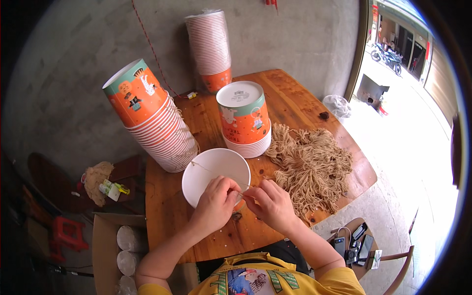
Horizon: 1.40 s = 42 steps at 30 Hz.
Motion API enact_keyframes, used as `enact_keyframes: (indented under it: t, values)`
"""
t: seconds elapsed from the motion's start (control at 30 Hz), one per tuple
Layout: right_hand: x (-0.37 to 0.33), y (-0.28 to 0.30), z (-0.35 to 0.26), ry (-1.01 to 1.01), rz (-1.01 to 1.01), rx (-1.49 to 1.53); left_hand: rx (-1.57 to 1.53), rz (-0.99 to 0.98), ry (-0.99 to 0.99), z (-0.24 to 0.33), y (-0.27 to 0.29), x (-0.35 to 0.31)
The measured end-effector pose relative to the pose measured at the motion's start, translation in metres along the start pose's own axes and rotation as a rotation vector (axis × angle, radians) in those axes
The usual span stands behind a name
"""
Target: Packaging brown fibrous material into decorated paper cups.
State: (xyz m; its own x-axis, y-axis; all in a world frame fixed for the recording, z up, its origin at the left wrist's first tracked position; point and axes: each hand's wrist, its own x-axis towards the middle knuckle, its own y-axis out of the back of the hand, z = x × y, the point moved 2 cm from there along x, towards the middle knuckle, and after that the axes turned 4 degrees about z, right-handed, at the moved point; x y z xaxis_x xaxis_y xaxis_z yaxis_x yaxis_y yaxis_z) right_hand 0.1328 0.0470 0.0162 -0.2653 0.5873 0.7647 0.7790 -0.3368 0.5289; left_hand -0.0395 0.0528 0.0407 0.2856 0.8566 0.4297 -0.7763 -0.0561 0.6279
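Note:
A paper bucket [209, 172], white inside, stands tilted on the table in front of me. A thin tan cord [195, 163] sits at its far left rim and runs across the opening toward my fingers. My left hand [217, 202] rests over the near rim, fingers pinched on the cord. Close beside it, my right hand [271, 202] also pinches the cord, its fingertips nearly touching the left ones. The knuckles partly hide the cord's end. To the right lies a loose heap of tan cords [314, 169].
A leaning stack of orange and green paper buckets [160, 137] has cords hanging along its side. An upside-down stack [244, 118] stands behind the bucket, and a wrapped stack [209, 46] by the wall. A carton [105, 246] with white rolls sits left of the wooden table [206, 246].

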Motion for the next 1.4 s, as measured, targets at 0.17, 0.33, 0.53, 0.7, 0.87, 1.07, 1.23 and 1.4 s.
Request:
enact_keyframes:
  t: [0.17, 0.33, 0.53, 0.7, 0.87, 1.07, 1.23, 1.4]
  values:
    - [-0.007, -0.001, 0.001, -0.004, -0.015, -0.020, 0.153, 0.034, -0.074, 0.004, -0.001, -0.002]
    - [-0.005, 0.009, 0.005, -0.045, -0.100, 0.088, 0.219, 0.075, -0.148, 0.003, 0.002, 0.000]
    - [0.001, 0.027, 0.013, 0.046, -0.191, 0.009, 0.113, 0.016, -0.022, 0.004, 0.009, -0.013]
    - [0.023, 0.029, 0.012, 0.101, -0.136, 0.032, 0.339, -0.043, -0.348, 0.000, 0.016, -0.029]
    - [0.033, 0.003, 0.005, 0.187, -0.146, 0.171, 0.324, -0.063, -0.412, -0.011, 0.041, -0.039]
    - [0.027, -0.017, -0.016, 0.092, -0.110, 0.224, 0.134, 0.190, -0.088, -0.005, 0.028, -0.047]
    - [0.026, -0.023, -0.024, 0.082, -0.092, 0.201, 0.156, 0.331, 0.003, -0.014, 0.013, -0.052]
    - [0.028, -0.017, -0.018, 0.085, 0.057, 0.010, 0.231, 0.262, -0.093, -0.014, 0.017, -0.057]
